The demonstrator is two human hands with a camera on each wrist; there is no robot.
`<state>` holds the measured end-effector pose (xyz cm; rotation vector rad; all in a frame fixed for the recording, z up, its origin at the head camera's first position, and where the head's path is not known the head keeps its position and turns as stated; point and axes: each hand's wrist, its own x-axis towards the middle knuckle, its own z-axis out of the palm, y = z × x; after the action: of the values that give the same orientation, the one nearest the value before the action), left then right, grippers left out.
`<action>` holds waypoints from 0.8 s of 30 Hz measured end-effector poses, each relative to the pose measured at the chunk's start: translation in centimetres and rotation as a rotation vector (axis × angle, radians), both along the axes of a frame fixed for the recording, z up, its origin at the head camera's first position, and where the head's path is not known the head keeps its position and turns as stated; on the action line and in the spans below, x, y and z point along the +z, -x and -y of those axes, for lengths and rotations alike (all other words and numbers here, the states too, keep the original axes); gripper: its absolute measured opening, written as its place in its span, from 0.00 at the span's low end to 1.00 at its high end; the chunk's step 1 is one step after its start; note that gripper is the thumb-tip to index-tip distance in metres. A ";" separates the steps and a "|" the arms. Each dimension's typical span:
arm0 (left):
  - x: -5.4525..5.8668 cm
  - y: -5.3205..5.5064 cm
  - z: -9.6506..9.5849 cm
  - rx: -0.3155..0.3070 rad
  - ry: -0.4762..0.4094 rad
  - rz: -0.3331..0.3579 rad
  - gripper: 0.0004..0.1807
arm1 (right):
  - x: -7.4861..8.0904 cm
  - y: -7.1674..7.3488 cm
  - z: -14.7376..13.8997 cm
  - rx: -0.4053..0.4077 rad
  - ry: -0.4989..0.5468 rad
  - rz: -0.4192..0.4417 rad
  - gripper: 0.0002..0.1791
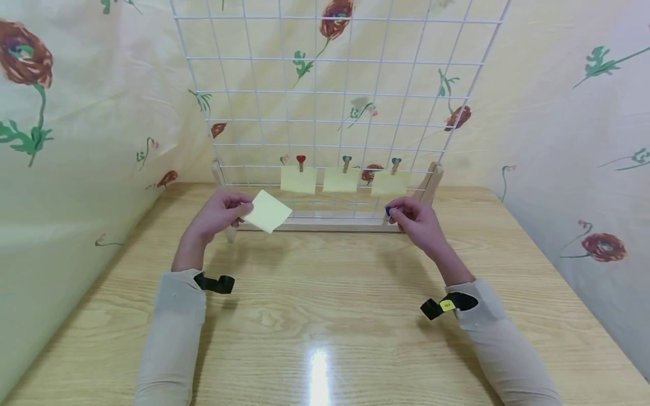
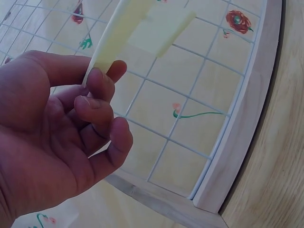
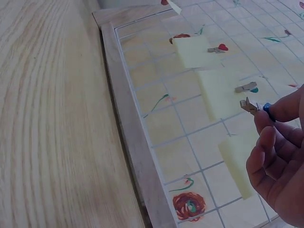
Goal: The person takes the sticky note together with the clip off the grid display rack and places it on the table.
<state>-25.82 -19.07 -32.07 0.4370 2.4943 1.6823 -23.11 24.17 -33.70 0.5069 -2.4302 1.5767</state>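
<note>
Pale-yellow loose note (image 1: 269, 212), one corner pinched in the left hand (image 1: 219, 215) before the wire grid's (image 1: 315, 121) lower left, is best kept flat; before the grid's lower right, the right hand's (image 1: 417, 223) thumb and finger pinch a blue-topped clip (image 3: 249, 105), best squeezed at its blue end.

Floral walls (image 1: 81, 186), pale wooden tabletop (image 1: 365, 316).

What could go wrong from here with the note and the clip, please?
The left hand holds the loose note at one side, so it might bend or slip. The small clip is pinched by its blue end in the right hand and could drop. That hand is near the rightmost hung note and might knock it.
</note>
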 end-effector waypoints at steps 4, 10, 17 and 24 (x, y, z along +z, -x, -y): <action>-0.3 0.0 0.0 -0.024 0.041 0.019 0.18 | -0.4 0.2 -0.1 0.039 -0.059 0.013 0.10; -0.5 0.3 0.3 -0.056 0.092 0.027 0.18 | -0.5 0.3 -0.3 0.147 -0.148 0.056 0.10; -0.6 0.5 0.7 -0.094 0.098 0.038 0.16 | -0.7 0.4 -0.2 0.224 -0.241 0.085 0.09; -1.2 0.5 1.0 -0.143 0.097 0.040 0.14 | -0.9 0.4 -0.2 0.241 -0.306 0.156 0.09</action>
<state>-26.36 -20.06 -33.29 0.5523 2.4398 1.4962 -23.51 24.36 -34.59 0.7816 -2.8418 1.3754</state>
